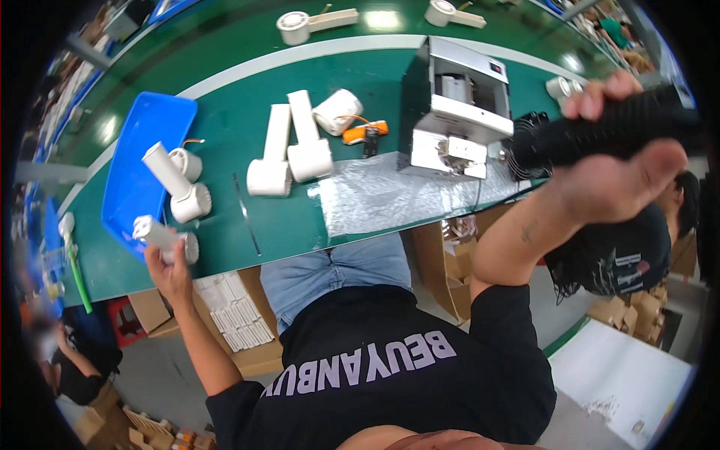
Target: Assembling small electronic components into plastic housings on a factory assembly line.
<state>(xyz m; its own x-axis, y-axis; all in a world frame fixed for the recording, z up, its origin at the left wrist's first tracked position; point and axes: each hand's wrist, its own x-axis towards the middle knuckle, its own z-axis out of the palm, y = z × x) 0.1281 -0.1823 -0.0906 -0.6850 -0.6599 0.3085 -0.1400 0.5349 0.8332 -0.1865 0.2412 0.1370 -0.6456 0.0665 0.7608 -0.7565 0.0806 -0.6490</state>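
Note:
My left hand [172, 279] is closed around a white plastic fan-shaped housing [189, 247], at the near edge of a blue tray [112, 176]. In the raised right hand [600, 184] is a black ribbed cylindrical tool [622, 124] that looks like an electric screwdriver; fingers and thumb wrap it. A coiled black cord [525, 150] shows beside its left end. Another white housing [187, 202] stands partly over the tray, with a round white piece [184, 165] behind it. Two more housings [268, 178] lie mid-table beside a white cylindrical piece [339, 111].
A silver metal machine [472, 120] stands right of centre, by bubble wrap [360, 199]. An orange piece [365, 133] and a thin strip [246, 214] lie on the green table. Further white housings [294, 28] are at the back. Cardboard boxes [247, 360] stand below; a person [622, 247] is at right.

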